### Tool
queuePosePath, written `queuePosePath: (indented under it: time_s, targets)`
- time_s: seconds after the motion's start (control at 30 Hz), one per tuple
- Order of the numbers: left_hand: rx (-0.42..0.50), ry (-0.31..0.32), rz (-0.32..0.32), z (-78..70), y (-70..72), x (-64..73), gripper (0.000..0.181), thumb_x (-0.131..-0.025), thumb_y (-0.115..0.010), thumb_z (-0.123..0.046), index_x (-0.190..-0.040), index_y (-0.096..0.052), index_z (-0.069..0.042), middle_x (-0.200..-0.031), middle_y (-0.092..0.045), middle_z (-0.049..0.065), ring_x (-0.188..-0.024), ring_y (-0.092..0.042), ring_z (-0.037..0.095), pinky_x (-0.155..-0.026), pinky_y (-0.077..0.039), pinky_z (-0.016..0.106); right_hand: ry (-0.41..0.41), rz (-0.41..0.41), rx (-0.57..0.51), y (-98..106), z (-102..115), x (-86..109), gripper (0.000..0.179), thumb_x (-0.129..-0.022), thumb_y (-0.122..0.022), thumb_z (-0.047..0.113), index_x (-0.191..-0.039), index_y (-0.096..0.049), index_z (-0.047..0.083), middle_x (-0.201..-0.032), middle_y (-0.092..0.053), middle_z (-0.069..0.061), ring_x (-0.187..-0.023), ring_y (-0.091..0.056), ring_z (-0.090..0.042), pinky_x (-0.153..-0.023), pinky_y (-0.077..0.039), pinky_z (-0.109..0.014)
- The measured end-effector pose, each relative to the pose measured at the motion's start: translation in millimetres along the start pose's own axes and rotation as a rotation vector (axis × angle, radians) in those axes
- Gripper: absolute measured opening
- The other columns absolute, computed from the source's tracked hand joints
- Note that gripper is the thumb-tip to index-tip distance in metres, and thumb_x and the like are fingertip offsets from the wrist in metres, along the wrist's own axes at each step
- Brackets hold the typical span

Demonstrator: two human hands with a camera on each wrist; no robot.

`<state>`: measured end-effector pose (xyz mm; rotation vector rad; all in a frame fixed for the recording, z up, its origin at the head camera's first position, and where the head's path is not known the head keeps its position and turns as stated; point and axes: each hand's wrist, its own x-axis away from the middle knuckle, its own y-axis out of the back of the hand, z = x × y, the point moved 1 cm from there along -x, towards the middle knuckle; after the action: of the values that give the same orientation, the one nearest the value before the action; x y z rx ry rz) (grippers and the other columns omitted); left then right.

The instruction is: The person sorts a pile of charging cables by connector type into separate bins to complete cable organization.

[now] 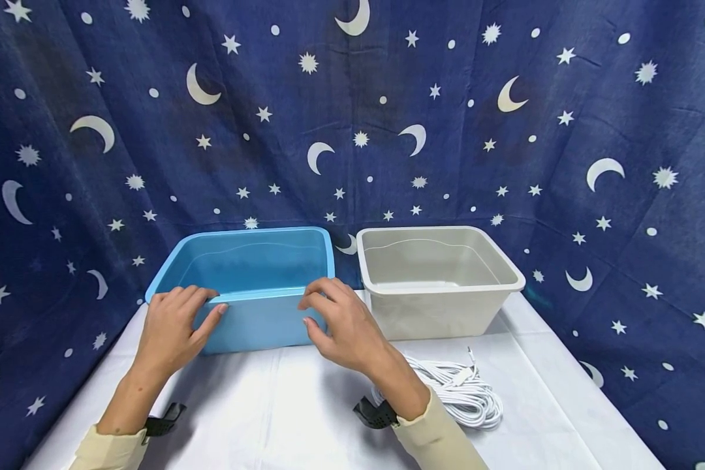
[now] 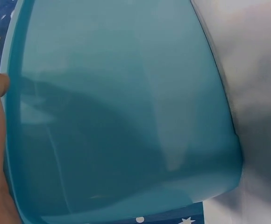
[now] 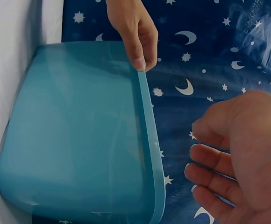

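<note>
Gripping the near rim [image 1: 264,296] of the blue bin [image 1: 252,329] toward its left end with the left hand [image 1: 173,326], with the thumb on the outer side and the fingers over the lip. Holding nothing with the right hand [image 1: 346,320], loosely curled and, in the right wrist view, just apart from the rim. Just beyond both hands, upright on the white cloth [image 1: 270,398]: the blue bin. Beyond and to the right of the right hand: the grey bin [image 1: 435,316], across a narrow gap. Under and beside the right forearm [image 1: 396,378]: a coil of white cable [image 1: 472,399].

Could twist on a pull from the left hand alone, for lack of any hold at the right. Might then knock the grey bin, or ruck the cloth beneath. Could also slip from the left fingers, through a shallow hold on a smooth lip. Might snag the cable on the right wrist's black strap [image 1: 375,414] with a low sweep
</note>
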<state>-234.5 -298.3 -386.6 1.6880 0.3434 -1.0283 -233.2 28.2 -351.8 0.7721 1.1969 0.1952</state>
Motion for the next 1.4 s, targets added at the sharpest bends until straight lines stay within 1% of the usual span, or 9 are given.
queuePosePath:
  time_s: [0.33,0.43,0.53,0.7,0.83,0.9,1.03,1.13,1.4]
  targets:
    - [0.038,0.06,0.029,-6.0,5.4,-1.9,0.028,-0.094,-0.08,-0.025,-0.114,-0.071,-0.007,-0.103,-0.074,0.011,-0.091,-0.065,0.033,-0.088,-0.042,0.058,0.047,-0.007,0.034,6.3,-3.4,10.6,0.012,-0.089,-0.073,0.007,-0.098,-0.072,0.015,-0.107,-0.067,0.004,-0.098,-0.063,-0.015,-0.09,-0.052,-0.033]
    - [0.049,0.07,0.038,-8.0,6.4,-2.3,0.029,-0.094,-0.08,-0.024,-0.115,-0.071,-0.007,-0.104,-0.073,0.01,-0.093,-0.066,0.033,-0.089,-0.042,0.058,0.045,0.011,0.04,7.7,-5.3,15.7,0.009,-0.091,-0.071,0.01,-0.098,-0.073,0.015,-0.107,-0.067,0.004,-0.097,-0.063,-0.015,-0.088,-0.052,-0.032]
    - [0.067,0.074,0.036,-10.3,7.4,-2.7,0.029,-0.094,-0.08,-0.023,-0.116,-0.07,-0.007,-0.103,-0.072,0.01,-0.093,-0.067,0.033,-0.089,-0.042,0.058,0.043,0.033,0.047,9.5,-6.8,20.7,0.008,-0.092,-0.071,0.012,-0.1,-0.073,0.015,-0.108,-0.067,0.003,-0.098,-0.062,-0.015,-0.09,-0.052,-0.033]
    - [0.095,0.059,0.018,-15.3,7.1,-6.6,0.029,-0.093,-0.081,-0.019,-0.116,-0.07,-0.006,-0.103,-0.071,0.01,-0.09,-0.066,0.032,-0.086,-0.044,0.058,0.046,0.058,0.068,13.4,-8.5,29.0,0.011,-0.091,-0.073,0.013,-0.102,-0.072,0.014,-0.11,-0.066,0.002,-0.106,-0.063,-0.017,-0.095,-0.052,-0.036]
    - [0.113,0.046,0.015,-21.1,4.4,-12.8,0.028,-0.092,-0.081,-0.018,-0.115,-0.07,-0.007,-0.103,-0.07,0.007,-0.091,-0.065,0.029,-0.082,-0.044,0.055,0.022,0.095,0.079,17.6,-11.0,36.4,0.014,-0.092,-0.072,0.014,-0.105,-0.072,0.015,-0.112,-0.065,0.002,-0.11,-0.062,-0.017,-0.098,-0.051,-0.037]
    - [0.124,0.038,0.009,-24.4,3.2,-16.6,0.027,-0.092,-0.082,-0.018,-0.114,-0.07,-0.008,-0.104,-0.069,0.006,-0.092,-0.065,0.028,-0.082,-0.043,0.053,0.007,0.115,0.083,19.6,-12.7,39.7,0.014,-0.092,-0.072,0.014,-0.106,-0.072,0.016,-0.113,-0.065,0.002,-0.11,-0.062,-0.017,-0.098,-0.051,-0.037]
    - [0.151,0.017,-0.015,-31.8,2.2,-24.2,0.027,-0.091,-0.082,-0.017,-0.113,-0.07,-0.007,-0.105,-0.068,0.006,-0.095,-0.063,0.027,-0.082,-0.042,0.051,0.005,0.128,0.09,23.3,-15.8,44.9,0.015,-0.09,-0.073,0.011,-0.105,-0.072,0.015,-0.111,-0.064,0.002,-0.106,-0.061,-0.017,-0.095,-0.051,-0.036]
    - [0.171,0.005,-0.027,-38.4,-0.4,-29.7,0.027,-0.091,-0.081,-0.017,-0.113,-0.07,-0.006,-0.105,-0.067,0.007,-0.097,-0.063,0.028,-0.083,-0.042,0.051,0.018,0.127,0.1,26.7,-17.5,48.5,0.017,-0.089,-0.075,0.01,-0.104,-0.071,0.013,-0.111,-0.064,0.002,-0.104,-0.062,-0.017,-0.093,-0.052,-0.035]
    - [0.219,-0.039,-0.014,-63.2,-14.4,-45.5,0.026,-0.094,-0.079,-0.025,-0.113,-0.07,-0.008,-0.105,-0.067,0.006,-0.094,-0.062,0.027,-0.085,-0.042,0.05,0.035,0.131,0.117,37.4,-19.8,59.3,0.018,-0.087,-0.077,0.009,-0.104,-0.071,0.013,-0.109,-0.064,0.002,-0.104,-0.062,-0.018,-0.092,-0.052,-0.035]
